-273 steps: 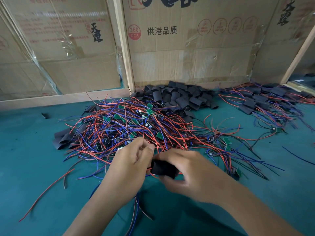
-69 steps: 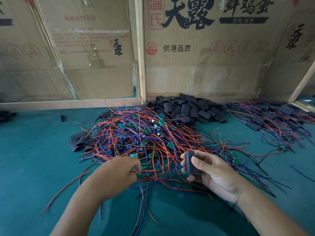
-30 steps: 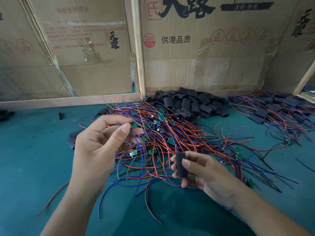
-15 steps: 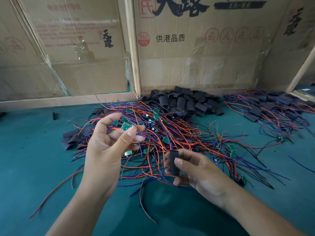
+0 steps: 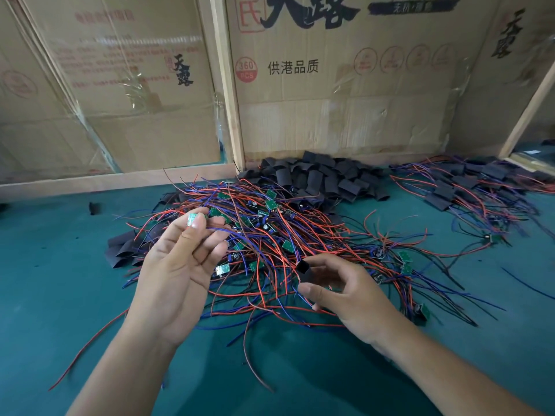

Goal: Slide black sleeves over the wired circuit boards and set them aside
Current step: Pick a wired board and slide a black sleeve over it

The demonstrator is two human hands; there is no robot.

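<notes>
Since half a second ago the left hand point(image 5: 177, 271) has lifted a little higher with its catch, and the right hand point(image 5: 345, 291) has turned the black sleeve point(image 5: 303, 270) so its open mouth faces toward the left hand. Palm up, the left hand pinches a small green circuit board point(image 5: 193, 219) between thumb and fingertips, its red and blue wires trailing back into the big tangle of wired boards point(image 5: 279, 235) on the green table point(image 5: 54, 280). The right hand holds the sleeve lightly between thumb and forefinger, the other fingers loosely spread. Board and sleeve are apart, so the sliding has not begun. To do this step well, I would say, gather the loose wire ends into one bundle first and feed them through the mouth, keep the sleeve squeezed open at its edges rather than flattened, then draw it along until the board is covered. A snag on neighbouring wires looks likely, so pull the board clear of the tangle. Spare sleeves point(image 5: 318, 178) lie heaped at the cardboard wall point(image 5: 345, 121), and finished pieces point(image 5: 468, 187) sit far right.
</notes>
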